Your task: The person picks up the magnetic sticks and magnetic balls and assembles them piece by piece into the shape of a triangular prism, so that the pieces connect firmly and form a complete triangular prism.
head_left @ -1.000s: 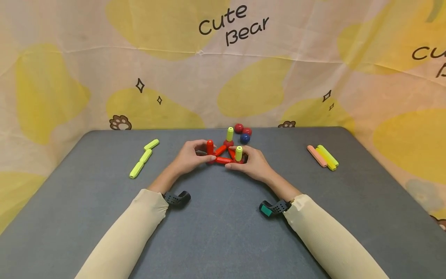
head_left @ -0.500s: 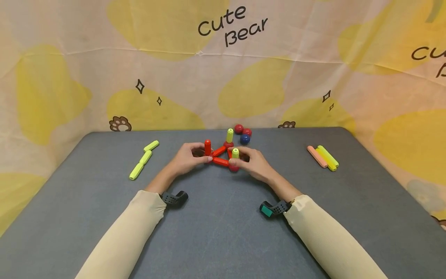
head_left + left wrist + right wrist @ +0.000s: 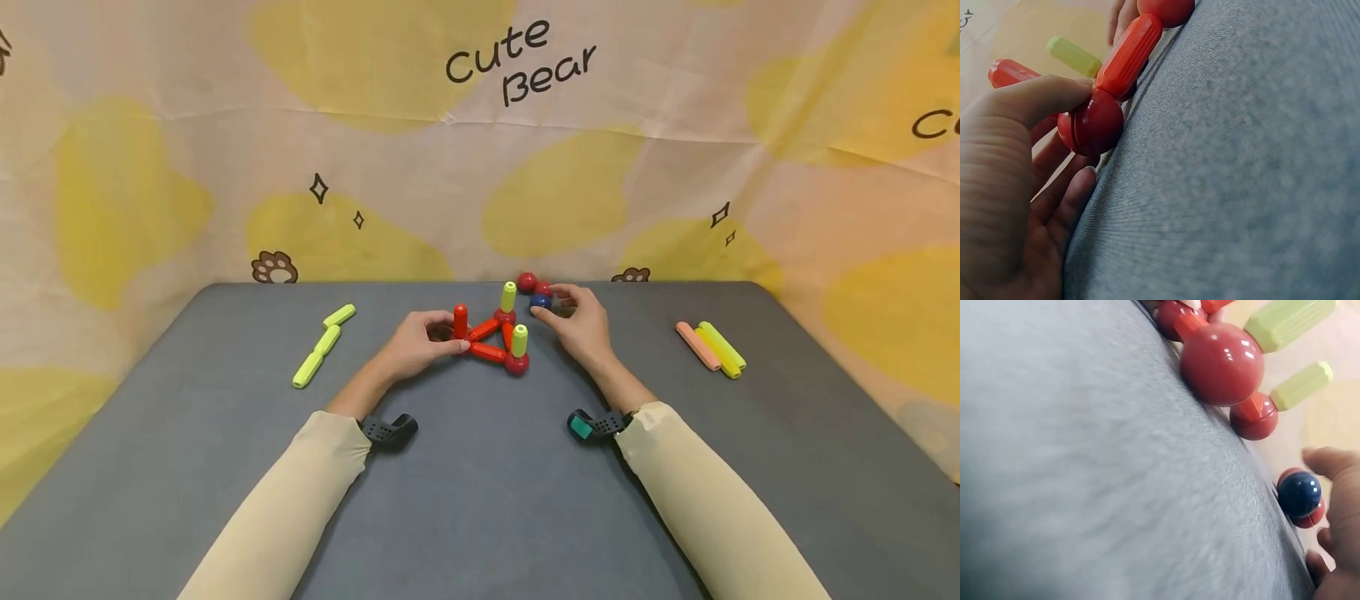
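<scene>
A triangle of red rods (image 3: 487, 352) joined by red balls (image 3: 517, 364) lies on the table, with a rod standing upright at each corner. One upright is a red rod (image 3: 461, 322); two are yellow-green rods (image 3: 520, 342). My left hand (image 3: 416, 343) holds the left corner, its thumb pressing on the red ball (image 3: 1100, 125) there in the left wrist view. Behind the triangle, my right hand (image 3: 585, 329) reaches around a loose blue ball (image 3: 1299, 494). Thumb and fingers are spread on either side of it, with a gap showing in the right wrist view.
Two loose red balls (image 3: 527, 282) sit behind the blue one, near the table's back edge. Several yellow-green rods (image 3: 317, 357) lie at the left. On the right, a pink rod (image 3: 697, 346) lies beside yellow ones (image 3: 723, 345). A printed cloth (image 3: 405, 167) hangs behind the table.
My right hand has let go of the triangle's front right corner and moved back and right to the loose balls. The left hand stays on its corner. The head view has shifted slightly.
</scene>
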A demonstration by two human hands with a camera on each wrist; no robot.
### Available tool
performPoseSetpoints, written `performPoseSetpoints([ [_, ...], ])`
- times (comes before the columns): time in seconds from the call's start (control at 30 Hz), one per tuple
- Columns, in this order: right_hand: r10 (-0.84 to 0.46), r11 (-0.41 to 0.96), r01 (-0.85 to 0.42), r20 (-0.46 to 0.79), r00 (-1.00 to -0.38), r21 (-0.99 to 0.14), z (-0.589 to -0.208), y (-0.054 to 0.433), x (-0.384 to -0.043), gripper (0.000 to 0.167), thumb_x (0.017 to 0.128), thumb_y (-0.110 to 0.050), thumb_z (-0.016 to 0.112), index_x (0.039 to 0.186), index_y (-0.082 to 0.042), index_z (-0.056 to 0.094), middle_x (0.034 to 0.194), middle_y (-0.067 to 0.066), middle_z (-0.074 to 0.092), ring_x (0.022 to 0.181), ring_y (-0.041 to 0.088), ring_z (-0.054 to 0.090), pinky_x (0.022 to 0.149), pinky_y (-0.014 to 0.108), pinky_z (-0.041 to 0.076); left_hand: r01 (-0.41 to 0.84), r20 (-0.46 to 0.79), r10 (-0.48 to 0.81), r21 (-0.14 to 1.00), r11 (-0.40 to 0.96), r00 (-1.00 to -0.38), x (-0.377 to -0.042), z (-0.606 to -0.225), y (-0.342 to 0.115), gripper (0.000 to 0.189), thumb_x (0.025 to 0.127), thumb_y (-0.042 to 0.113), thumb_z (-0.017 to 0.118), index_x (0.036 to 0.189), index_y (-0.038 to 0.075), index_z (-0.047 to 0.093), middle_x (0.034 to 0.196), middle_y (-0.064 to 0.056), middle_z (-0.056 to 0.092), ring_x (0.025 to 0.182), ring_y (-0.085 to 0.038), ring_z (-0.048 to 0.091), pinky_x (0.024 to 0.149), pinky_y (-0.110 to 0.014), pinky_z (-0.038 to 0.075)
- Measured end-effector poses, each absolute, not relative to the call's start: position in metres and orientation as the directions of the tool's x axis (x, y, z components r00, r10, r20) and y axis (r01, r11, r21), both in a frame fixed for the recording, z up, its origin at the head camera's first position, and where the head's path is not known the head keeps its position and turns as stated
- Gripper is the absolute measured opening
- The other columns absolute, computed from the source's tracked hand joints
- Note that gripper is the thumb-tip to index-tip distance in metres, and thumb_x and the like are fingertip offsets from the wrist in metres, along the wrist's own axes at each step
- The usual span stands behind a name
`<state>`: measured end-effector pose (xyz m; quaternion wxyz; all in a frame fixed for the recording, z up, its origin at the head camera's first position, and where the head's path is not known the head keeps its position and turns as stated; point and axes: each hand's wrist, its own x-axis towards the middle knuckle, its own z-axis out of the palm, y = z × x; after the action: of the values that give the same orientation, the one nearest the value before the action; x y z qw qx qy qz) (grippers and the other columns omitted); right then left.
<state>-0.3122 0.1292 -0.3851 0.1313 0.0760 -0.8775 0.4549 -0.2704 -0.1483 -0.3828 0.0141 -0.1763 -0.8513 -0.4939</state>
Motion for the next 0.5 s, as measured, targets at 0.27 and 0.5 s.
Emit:
performPoseSetpoints([
  [0.27,-0.030,0.610,-0.262,0.309,-0.951,-0.747,-0.388,0.126,-0.327,0.040,0.086,-0.025,0.081,0.121,-0.009,0.071,0.114,0.017,0.070,0.101,0.031,0.066,0.087,0.039,0.052,0.296,0.183,0.283,0.849,0.437,-0.942,-0.271,-0.386,-0.147,0.031,0.085,0.014,0.080,0.111,-0.001,0.072,0.100,-0.018,0.075,0.083,-0.012,0.065,0.075,-0.021,0.051],
  [0.5,-0.026,0.278,-0.341,0.348,-0.937,-0.898,-0.366,0.114,-0.331,0.040,0.088,-0.027,0.080,0.122,-0.008,0.071,0.116,0.014,0.071,0.103,0.025,0.063,0.082,0.022,0.050,0.295,0.186,0.277,0.853,0.431,-0.943,-0.272,-0.385,-0.148,0.031,0.085,0.012,0.079,0.112,-0.002,0.072,0.100,-0.019,0.074,0.083,-0.011,0.063,0.073,-0.020,0.050],
])
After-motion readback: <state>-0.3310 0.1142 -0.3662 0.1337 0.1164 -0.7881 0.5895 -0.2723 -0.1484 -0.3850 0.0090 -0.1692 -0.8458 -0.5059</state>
